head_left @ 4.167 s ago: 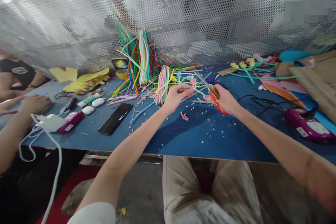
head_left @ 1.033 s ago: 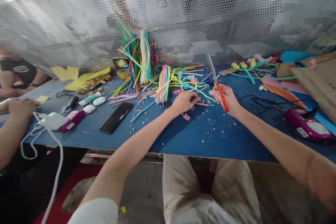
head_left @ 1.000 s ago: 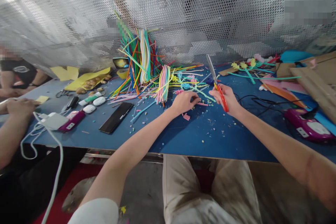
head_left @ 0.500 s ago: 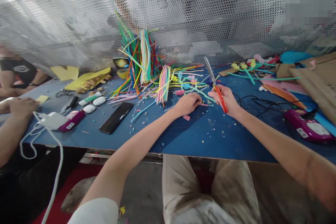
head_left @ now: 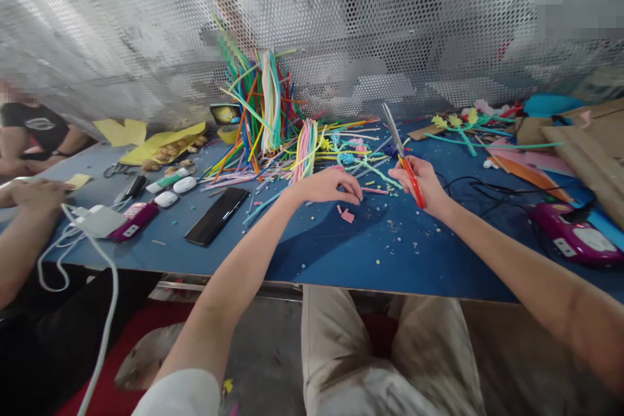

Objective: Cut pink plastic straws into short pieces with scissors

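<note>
While the right hand [head_left: 416, 181] is still gripping the scissors [head_left: 392, 127], blades pointing toward the mesh panel [head_left: 439, 32], the left hand [head_left: 334, 184] is drawing back from the pink strip [head_left: 375, 191], fingers loosely apart, uncovering pink scraps [head_left: 346, 214]. Crumb-strewn bench [head_left: 341, 263] is stretching between the forearms to its front edge; pipe cleaners [head_left: 305, 151] are crowding the back.

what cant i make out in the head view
Head view:
Scissors: handles partly hidden by the right hand.
Left hand: palm hidden by its back.
Nearest co-worker's arm: cut off by left edge.
Perforated panel: obscures whatever lies behind.
Crumbs: too small to identify.
</note>
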A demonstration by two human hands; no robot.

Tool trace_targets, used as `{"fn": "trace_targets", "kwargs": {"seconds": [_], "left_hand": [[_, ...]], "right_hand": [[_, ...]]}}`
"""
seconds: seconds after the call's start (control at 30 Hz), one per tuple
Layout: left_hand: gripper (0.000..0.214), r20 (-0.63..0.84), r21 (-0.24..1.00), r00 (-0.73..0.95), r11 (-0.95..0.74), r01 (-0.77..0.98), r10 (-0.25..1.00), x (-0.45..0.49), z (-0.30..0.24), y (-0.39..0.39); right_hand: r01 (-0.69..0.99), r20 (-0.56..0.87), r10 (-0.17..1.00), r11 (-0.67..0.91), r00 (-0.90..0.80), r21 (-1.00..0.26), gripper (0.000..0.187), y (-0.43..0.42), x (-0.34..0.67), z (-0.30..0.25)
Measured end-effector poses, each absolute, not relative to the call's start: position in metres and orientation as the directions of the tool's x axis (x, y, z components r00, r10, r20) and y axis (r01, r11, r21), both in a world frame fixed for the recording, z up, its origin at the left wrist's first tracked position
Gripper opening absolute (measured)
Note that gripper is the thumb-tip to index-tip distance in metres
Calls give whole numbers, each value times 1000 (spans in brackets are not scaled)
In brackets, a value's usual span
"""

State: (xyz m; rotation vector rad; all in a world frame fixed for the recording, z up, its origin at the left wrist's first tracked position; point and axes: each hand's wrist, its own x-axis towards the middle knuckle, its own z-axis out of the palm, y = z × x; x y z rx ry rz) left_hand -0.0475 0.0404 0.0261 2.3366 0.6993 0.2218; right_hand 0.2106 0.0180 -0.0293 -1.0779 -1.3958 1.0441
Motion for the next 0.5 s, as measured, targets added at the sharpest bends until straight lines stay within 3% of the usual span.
{"fn": "trace_targets", "kwargs": {"seconds": [0.13,0.5], "left_hand": [[25,-139,675,827,-559,482,545,-54,29,38],[25,-91,600,849,-652,464,520,-57,31,40]], "right_hand": [[62,227,971,232,-71,-971,31,18,211,-31],[102,245,969,246,-30,-964,29,19,214,-24]]}}
